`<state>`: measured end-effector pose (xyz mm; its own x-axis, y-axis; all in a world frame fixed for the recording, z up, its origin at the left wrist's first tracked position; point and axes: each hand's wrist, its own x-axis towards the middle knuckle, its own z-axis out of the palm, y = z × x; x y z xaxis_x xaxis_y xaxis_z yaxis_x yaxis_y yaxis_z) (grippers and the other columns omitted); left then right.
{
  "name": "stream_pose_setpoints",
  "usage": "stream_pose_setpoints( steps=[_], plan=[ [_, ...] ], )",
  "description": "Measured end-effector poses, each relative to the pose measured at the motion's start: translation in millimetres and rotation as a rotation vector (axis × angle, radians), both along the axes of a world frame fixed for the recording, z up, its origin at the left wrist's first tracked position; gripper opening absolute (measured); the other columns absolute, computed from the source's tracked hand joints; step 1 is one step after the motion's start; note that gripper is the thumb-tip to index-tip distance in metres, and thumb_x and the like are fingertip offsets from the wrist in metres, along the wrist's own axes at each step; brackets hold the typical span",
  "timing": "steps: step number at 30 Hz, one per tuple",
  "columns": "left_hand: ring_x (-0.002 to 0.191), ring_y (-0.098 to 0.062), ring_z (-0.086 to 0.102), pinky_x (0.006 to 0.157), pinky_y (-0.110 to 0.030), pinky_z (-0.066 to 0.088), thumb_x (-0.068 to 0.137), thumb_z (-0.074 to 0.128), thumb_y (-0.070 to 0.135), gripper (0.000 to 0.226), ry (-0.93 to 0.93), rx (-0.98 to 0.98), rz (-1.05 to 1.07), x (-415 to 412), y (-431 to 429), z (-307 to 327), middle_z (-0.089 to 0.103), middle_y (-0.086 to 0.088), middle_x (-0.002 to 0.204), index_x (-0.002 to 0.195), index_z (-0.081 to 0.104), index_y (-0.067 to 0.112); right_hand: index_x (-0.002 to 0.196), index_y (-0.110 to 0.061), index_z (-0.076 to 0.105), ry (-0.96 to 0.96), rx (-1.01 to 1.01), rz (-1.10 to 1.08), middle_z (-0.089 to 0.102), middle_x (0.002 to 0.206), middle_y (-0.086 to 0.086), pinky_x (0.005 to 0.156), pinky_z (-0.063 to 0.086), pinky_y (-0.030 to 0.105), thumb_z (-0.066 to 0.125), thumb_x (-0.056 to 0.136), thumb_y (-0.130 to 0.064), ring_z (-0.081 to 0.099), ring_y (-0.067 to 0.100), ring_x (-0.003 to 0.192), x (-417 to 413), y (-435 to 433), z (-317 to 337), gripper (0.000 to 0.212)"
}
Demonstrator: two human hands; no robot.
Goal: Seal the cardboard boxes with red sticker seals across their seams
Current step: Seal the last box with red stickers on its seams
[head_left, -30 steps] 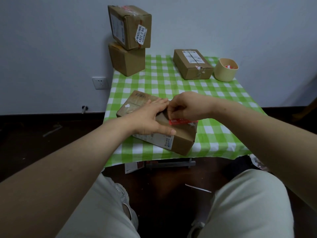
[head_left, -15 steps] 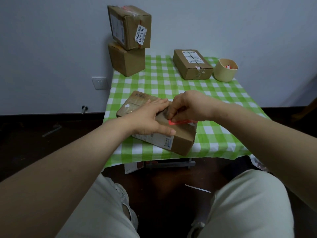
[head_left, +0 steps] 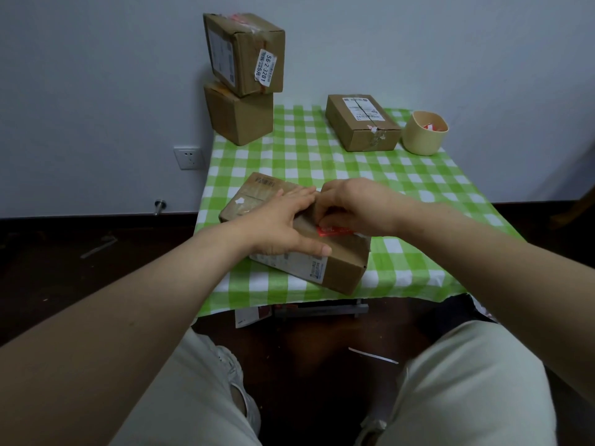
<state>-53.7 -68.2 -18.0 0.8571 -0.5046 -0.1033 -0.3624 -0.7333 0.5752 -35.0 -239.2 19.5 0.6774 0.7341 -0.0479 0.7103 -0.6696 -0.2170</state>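
Green checked tablecloth; white wall socket

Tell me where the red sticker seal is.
In the head view, the red sticker seal lies atop the nearest cardboard box, pinched by the right hand, just right of the left hand.

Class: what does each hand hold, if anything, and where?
Left hand presses flat on the box, holding nothing. Right hand touches the red sticker at its left end; pinching or pressing cannot be told.
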Motion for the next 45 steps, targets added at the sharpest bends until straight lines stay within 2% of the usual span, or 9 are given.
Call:
stream_pose_setpoints(
  steps=[4, 7, 10, 12, 20, 27, 33, 39, 45],
  plan=[
    [0.145, -0.009, 0.002, 0.119, -0.036, -0.001, 0.073, 0.070, 0.048, 0.092, 0.001, 0.005, 0.006, -2.3, -0.3, 3.3, 0.013, 0.004, 0.158, 0.148, 0.025, 0.019, 0.098, -0.005, 0.062, 0.011, -0.006, 0.025, 0.044, 0.095, -0.004, 0.074, 0.033, 0.022, 0.058, 0.089, -0.011, 0.051, 0.021, 0.092, 1.1, 0.3, -3.2, 0.012],
    [0.144, -0.014, 0.010, 0.119, -0.041, 0.007, 0.071, 0.070, 0.050, 0.089, -0.006, -0.006, 0.001, -1.4, 0.9, 3.1, 0.022, 0.001, 0.156, 0.145, 0.032, 0.019, 0.101, -0.007, 0.063, 0.025, 0.006, 0.003, 0.051, 0.099, 0.000, 0.079, 0.038, 0.026, 0.058, 0.089, -0.013, 0.055, 0.023, 0.095, 2.4, -0.7, -0.7, 0.014],
    [0.145, -0.009, 0.003, 0.119, -0.035, -0.003, 0.072, 0.070, 0.050, 0.094, -0.001, 0.012, 0.008, -0.8, 0.7, 1.1, 0.013, 0.005, 0.158, 0.148, 0.024, 0.021, 0.112, -0.016, 0.068, -0.004, -0.027, 0.022, 0.060, 0.117, 0.004, 0.085, 0.038, 0.024, 0.063, 0.088, -0.017, 0.057, 0.022, 0.104, 2.3, -2.5, 1.1, 0.025],
    [0.145, -0.007, 0.000, 0.117, -0.030, -0.008, 0.072, 0.070, 0.051, 0.098, 0.001, 0.002, 0.005, 0.7, 0.5, -1.1, 0.010, 0.007, 0.158, 0.150, 0.018, 0.022, 0.112, -0.019, 0.070, -0.020, -0.027, 0.033, 0.061, 0.120, 0.003, 0.080, 0.035, 0.019, 0.066, 0.086, -0.020, 0.058, 0.020, 0.106, 1.7, -4.1, 0.9, 0.026],
    [0.145, -0.006, 0.000, 0.117, -0.030, -0.008, 0.071, 0.070, 0.051, 0.097, 0.001, 0.002, 0.009, 0.8, 1.0, -1.4, 0.011, 0.006, 0.158, 0.149, 0.021, 0.020, 0.103, -0.011, 0.069, -0.068, -0.004, 0.052, 0.060, 0.113, 0.004, 0.074, 0.034, 0.020, 0.062, 0.087, -0.017, 0.057, 0.022, 0.101, 0.4, -3.1, -2.4, 0.018],
    [0.145, -0.006, 0.000, 0.118, -0.031, -0.008, 0.071, 0.070, 0.051, 0.098, 0.009, -0.007, 0.003, 1.7, 0.9, -2.1, 0.010, 0.007, 0.158, 0.149, 0.020, 0.021, 0.104, -0.006, 0.063, -0.020, -0.013, 0.034, 0.056, 0.112, 0.008, 0.085, 0.042, 0.033, 0.056, 0.090, -0.015, 0.055, 0.025, 0.101, 0.2, -0.4, -3.8, 0.017],
    [0.145, -0.006, 0.000, 0.116, -0.030, -0.009, 0.071, 0.069, 0.052, 0.098, 0.009, -0.010, 0.001, 2.3, 1.3, -2.6, 0.009, 0.007, 0.159, 0.149, 0.019, 0.022, 0.104, -0.016, 0.070, -0.043, -0.018, 0.043, 0.061, 0.108, 0.002, 0.072, 0.032, 0.019, 0.065, 0.086, -0.024, 0.054, 0.014, 0.089, 2.9, -4.8, -0.2, 0.021],
    [0.145, -0.007, 0.000, 0.117, -0.031, -0.009, 0.071, 0.069, 0.050, 0.095, 0.018, -0.010, -0.005, 1.6, 0.4, -1.9, 0.012, 0.006, 0.158, 0.148, 0.023, 0.021, 0.100, -0.009, 0.065, -0.063, -0.003, 0.070, 0.049, 0.099, -0.004, 0.071, 0.035, 0.025, 0.061, 0.088, -0.018, 0.046, 0.012, 0.085, 0.5, -2.2, -3.9, 0.016],
    [0.145, -0.012, 0.009, 0.119, -0.038, -0.004, 0.068, 0.071, 0.051, 0.094, 0.023, -0.031, 0.006, 2.5, 1.9, -1.6, 0.022, 0.004, 0.155, 0.146, 0.029, 0.022, 0.102, -0.007, 0.059, -0.040, -0.010, 0.108, 0.045, 0.102, -0.002, 0.075, 0.040, 0.032, 0.054, 0.091, -0.015, 0.043, 0.014, 0.086, 0.7, -1.7, -7.5, 0.014]
  ],
)
